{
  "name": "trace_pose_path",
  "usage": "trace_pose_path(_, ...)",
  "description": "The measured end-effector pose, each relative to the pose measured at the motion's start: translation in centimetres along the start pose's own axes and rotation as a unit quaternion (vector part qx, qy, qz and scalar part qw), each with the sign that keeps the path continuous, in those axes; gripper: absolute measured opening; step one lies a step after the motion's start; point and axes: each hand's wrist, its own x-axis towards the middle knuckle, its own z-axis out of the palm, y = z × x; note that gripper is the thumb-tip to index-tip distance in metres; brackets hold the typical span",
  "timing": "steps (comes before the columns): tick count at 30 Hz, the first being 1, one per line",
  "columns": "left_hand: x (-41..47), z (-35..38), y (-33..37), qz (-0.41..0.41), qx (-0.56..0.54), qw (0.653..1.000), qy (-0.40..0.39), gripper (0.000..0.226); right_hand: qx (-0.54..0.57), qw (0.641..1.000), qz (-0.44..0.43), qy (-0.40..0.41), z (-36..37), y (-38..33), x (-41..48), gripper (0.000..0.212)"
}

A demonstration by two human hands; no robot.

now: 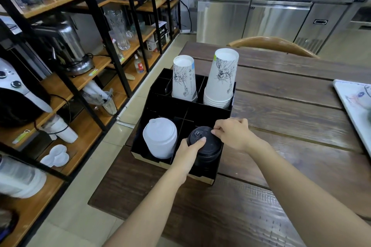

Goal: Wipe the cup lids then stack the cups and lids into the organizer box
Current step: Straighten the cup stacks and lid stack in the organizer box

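Both hands, left [191,149] and right [232,134], grip the black lids [208,146]; cup print unreadable

Head view, angled down, seemingly close over table [281,94]

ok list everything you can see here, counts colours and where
organizer box: one, black, at the table's left edge
paper cup stacks: two, white with black drawings, upside down in the back compartments, shorter left, taller right
white lids: one stack, front left compartment
black lids: one stack, front right compartment
table: one, dark wood
tray: one, white, at the right edge
chair back: one, curved wood, beyond the table
shelving: black frame, wood boards, holding glassware and appliances, left
steel counter units: back wall
left hand: gripping the black lids
right hand: pinching the top black lid's rim
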Motion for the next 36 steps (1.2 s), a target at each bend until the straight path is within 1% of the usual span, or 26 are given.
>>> trace_pose_path(3,0.1,-0.2,-0.3,0.012,-0.006,1.0,0.0,0.053,0.026,1.0,-0.005,0.015,0.0,0.0,-0.2,0.021)
trace_pose_path(8,0.5,-0.5,-0.3,-0.001,-0.006,1.0,-0.014,0.056,0.04,0.999,-0.005,0.025,0.2,-0.2,-0.4,0.021)
trace_pose_path(12,0.6,-1.0,-0.1,0.025,0.001,0.999,-0.021,0.054,0.043,0.999,-0.004,0.031,-0.1,-0.6,-0.3,0.024)
trace_pose_path(15,0.0,-1.4,0.1,0.048,0.029,0.998,-0.027,0.055,0.031,0.996,-0.019,0.084,-0.2,-1.3,0.0,0.023)
trace_pose_path(16,-0.4,-1.5,0.4,0.064,0.041,0.997,-0.012,0.052,0.028,0.993,-0.028,0.11,-0.3,-1.7,0.1,0.023)
trace_pose_path(18,-1.3,-2.2,1.1,0.126,0.077,0.987,0.062,0.042,0.037,0.987,-0.046,0.151,-0.7,-2.7,0.2,0.022)
trace_pose_path(19,-1.8,-2.7,1.5,0.161,0.084,0.977,0.113,0.035,0.048,0.985,-0.058,0.158,-0.9,-3.3,0.3,0.022)
trace_pose_path(21,-2.2,-4.1,1.9,0.205,0.061,0.954,0.21,0.026,0.07,0.983,-0.091,0.141,-1.1,-4.8,0.6,0.022)
trace_pose_path(23,-1.5,-5.8,1.7,0.194,0.026,0.935,0.295,0.028,0.067,0.986,-0.118,0.096,-0.9,-6.4,1.1,0.022)
trace_pose_path(25,-0.5,-7.2,1.2,0.14,-0.007,0.936,0.322,0.036,0.028,0.989,-0.135,0.061,-0.3,-7.6,2.2,0.023)
trace_pose_path(27,0.2,-8.1,0.6,0.081,-0.011,0.951,0.297,0.041,-0.022,0.988,-0.145,0.039,0.6,-8.5,3.5,0.024)
trace_pose_path(29,0.6,-8.4,0.0,0.045,-0.018,0.967,0.25,0.045,-0.057,0.988,-0.142,0.015,1.4,-9.0,4.4,0.025)
trace_pose_path(32,0.8,-8.3,-0.3,0.038,-0.012,0.974,0.225,0.043,-0.097,0.986,-0.132,-0.012,2.4,-9.5,5.2,0.027)
trace_pose_path(36,1.1,-8.7,0.1,0.044,0.018,0.976,0.211,0.041,-0.18,0.973,-0.143,-0.006,3.1,-10.1,5.6,0.028)
